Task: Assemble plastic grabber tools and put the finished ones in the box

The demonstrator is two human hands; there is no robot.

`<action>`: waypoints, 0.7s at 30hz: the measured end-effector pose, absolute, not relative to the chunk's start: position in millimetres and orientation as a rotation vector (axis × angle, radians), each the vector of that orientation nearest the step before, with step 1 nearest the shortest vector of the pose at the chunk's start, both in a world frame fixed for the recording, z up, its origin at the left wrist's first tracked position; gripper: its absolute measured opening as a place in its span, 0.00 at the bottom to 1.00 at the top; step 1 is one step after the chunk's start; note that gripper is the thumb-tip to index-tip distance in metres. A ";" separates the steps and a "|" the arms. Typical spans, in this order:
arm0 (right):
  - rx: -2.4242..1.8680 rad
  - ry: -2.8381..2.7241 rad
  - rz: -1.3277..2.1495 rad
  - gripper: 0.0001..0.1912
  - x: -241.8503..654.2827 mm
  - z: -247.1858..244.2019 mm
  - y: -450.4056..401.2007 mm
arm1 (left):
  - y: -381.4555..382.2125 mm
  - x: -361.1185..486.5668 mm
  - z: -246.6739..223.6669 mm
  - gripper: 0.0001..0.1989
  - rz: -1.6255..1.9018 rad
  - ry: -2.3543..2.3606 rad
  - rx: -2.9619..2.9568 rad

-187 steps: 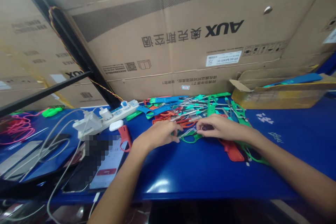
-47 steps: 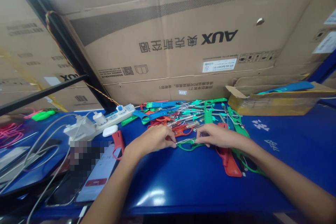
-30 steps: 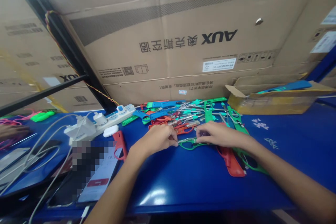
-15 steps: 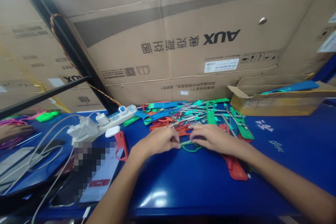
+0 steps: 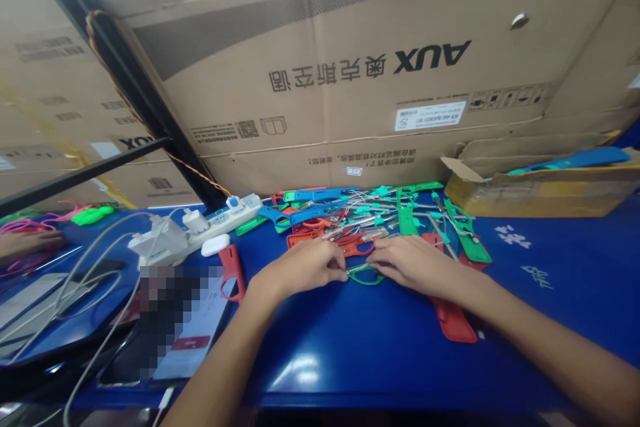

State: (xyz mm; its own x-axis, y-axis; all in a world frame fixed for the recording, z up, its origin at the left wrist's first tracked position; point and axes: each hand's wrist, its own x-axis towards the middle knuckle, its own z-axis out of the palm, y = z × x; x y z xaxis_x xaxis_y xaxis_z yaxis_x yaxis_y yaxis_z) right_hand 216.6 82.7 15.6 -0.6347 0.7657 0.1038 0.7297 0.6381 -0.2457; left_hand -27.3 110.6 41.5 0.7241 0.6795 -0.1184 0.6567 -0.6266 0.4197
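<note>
Over the front of a loose pile, my left hand (image 5: 320,263) pinches one end of a thin silvery rod (image 5: 357,268). My right hand (image 5: 403,259) has curled fingers at the rod's other end; its fingertips are partly hidden. Just under the rod lies a green plastic piece with a loop (image 5: 367,279), between the hands. A red looped plastic piece (image 5: 359,245) is right behind the fingers. Beyond it the pile holds several blue, green and red plastic pieces and metal rods with teal tabs (image 5: 370,209). A flat red piece (image 5: 456,321) pokes out below my right wrist.
A white power strip (image 5: 220,220) with plugs and cables stands left of the pile. Nearby are a white case (image 5: 215,245), another red looped piece (image 5: 231,272) and a phone (image 5: 193,340). An open cardboard box (image 5: 530,197) is at right. Another person's hand (image 5: 30,245) shows far left.
The view has shifted slightly, so the box and pile sit a little further right. Both hands stay at the same spot over the rod and green piece, with little visible movement.
</note>
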 end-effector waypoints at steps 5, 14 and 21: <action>-1.247 -2.629 0.395 0.12 221.5 20.5 87.8 | 110.4 -28.1 37.8 0.11 0.114 1.018 2.480; -1.271 -2.671 0.358 0.08 232.4 32.4 93.7 | 110.3 -24.4 34.7 0.22 0.116 0.791 2.636; -1.258 -2.733 0.197 0.06 232.6 35.3 89.8 | 113.6 -26.3 30.7 0.19 0.126 0.777 2.611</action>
State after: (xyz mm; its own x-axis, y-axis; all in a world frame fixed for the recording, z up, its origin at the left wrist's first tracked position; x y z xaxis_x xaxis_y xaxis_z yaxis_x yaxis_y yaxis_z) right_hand 232.6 89.8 35.3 -0.6451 0.7617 0.0597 0.7453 0.6446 -0.1704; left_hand -26.3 113.6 30.7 0.8405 0.5409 -0.0303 0.5039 -0.7600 0.4106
